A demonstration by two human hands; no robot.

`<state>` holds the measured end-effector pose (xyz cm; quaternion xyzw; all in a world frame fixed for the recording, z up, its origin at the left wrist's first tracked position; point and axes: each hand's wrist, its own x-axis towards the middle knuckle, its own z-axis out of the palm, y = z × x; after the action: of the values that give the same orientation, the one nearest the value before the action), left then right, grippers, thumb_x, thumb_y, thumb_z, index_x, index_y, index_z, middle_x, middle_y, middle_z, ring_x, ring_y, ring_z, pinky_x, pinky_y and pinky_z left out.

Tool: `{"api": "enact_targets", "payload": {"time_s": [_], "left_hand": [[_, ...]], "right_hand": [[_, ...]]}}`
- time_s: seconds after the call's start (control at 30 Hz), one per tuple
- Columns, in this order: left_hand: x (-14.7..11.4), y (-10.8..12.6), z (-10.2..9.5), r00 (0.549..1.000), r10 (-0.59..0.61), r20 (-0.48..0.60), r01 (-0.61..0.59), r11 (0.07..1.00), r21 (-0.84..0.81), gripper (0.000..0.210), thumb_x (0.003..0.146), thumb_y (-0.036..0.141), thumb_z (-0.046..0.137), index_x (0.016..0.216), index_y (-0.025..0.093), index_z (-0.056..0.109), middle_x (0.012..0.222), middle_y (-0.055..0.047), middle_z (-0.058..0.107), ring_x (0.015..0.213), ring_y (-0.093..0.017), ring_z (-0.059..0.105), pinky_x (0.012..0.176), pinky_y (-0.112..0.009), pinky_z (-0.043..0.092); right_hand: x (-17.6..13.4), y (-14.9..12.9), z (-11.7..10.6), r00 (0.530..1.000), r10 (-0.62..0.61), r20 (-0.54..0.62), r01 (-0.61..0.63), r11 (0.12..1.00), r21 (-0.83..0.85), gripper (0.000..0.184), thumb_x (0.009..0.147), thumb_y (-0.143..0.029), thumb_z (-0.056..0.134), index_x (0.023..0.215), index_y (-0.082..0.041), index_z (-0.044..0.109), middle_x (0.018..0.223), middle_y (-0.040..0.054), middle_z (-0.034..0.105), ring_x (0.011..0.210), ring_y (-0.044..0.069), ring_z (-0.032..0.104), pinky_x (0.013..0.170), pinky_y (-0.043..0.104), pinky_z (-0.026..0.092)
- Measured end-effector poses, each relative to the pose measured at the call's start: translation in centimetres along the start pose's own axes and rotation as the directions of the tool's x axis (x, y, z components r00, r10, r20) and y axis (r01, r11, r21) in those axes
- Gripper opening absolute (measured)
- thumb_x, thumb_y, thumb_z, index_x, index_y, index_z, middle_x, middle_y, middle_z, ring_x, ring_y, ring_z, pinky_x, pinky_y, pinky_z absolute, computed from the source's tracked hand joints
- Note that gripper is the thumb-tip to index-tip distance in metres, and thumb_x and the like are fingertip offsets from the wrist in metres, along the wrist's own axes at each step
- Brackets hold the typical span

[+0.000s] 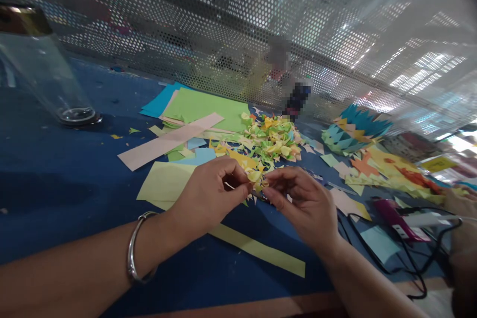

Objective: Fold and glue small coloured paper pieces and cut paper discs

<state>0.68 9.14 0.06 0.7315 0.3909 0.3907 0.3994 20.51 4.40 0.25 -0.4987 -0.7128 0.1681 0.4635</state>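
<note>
Between my two hands is a small yellow folded paper piece (255, 177), curled like a petal or flower. My left hand (214, 191), with a silver bangle at its wrist, pinches it between thumb and index finger. From the other side, my right hand (301, 198) closes thumb and forefinger on its right edge. Just beyond the fingers lies a heap of curled green, yellow and peach paper pieces (278, 136). A pale yellow sheet (160, 184) sits partly under my left hand. Below the hands runs a yellow-green paper strip (261, 248).
Green paper sheets (208, 107) and a pale pink strip (171, 141) lie behind. A clear bottle (48, 69) stands at left. At right are a blue-green paper crown (356, 129), a magenta device (400, 221) with black cables, and another person's hand (460, 201). Perforated metal (223, 20) borders the blue table.
</note>
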Motion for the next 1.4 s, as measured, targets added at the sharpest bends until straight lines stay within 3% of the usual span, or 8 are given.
{"api": "enact_targets", "payload": {"time_s": [0.47, 1.0, 1.4], "left_hand": [[0.06, 0.19, -0.36, 0.997, 0.081, 0.020, -0.082, 0.994, 0.073, 0.012, 0.083, 0.013, 0.063, 0.073, 0.020, 0.061, 0.080, 0.000, 0.063, 0.074, -0.013, 0.061, 0.064, -0.024, 0.047], [0.21, 0.29, -0.40, 0.998, 0.026, 0.065, -0.034, 0.993, 0.116, 0.009, 0.085, 0.018, 0.061, 0.076, 0.019, 0.062, 0.079, -0.001, 0.062, 0.070, -0.013, 0.060, 0.062, -0.025, 0.047], [0.27, 0.21, -0.05, 1.000, 0.021, -0.002, -0.021, 0.997, 0.080, 0.010, 0.084, 0.017, 0.064, 0.074, 0.019, 0.064, 0.076, 0.000, 0.063, 0.069, -0.011, 0.062, 0.060, -0.023, 0.047]], "right_hand": [[0.25, 0.35, -0.28, 0.994, 0.106, 0.037, -0.108, 0.992, 0.071, 0.017, 0.090, -0.031, 0.072, 0.103, -0.022, 0.068, 0.081, -0.0004, 0.070, 0.057, 0.009, 0.060, 0.051, 0.022, 0.051], [0.37, 0.48, -0.27, 0.998, 0.017, 0.062, -0.017, 1.000, -0.001, 0.008, 0.091, -0.025, 0.069, 0.099, -0.022, 0.068, 0.084, -0.0010, 0.068, 0.066, 0.010, 0.062, 0.061, 0.023, 0.051], [0.42, 0.34, -0.20, 0.994, 0.078, 0.075, -0.081, 0.996, 0.044, 0.010, 0.092, -0.029, 0.070, 0.099, -0.023, 0.068, 0.078, -0.0023, 0.066, 0.062, 0.009, 0.059, 0.057, 0.022, 0.049]]}}
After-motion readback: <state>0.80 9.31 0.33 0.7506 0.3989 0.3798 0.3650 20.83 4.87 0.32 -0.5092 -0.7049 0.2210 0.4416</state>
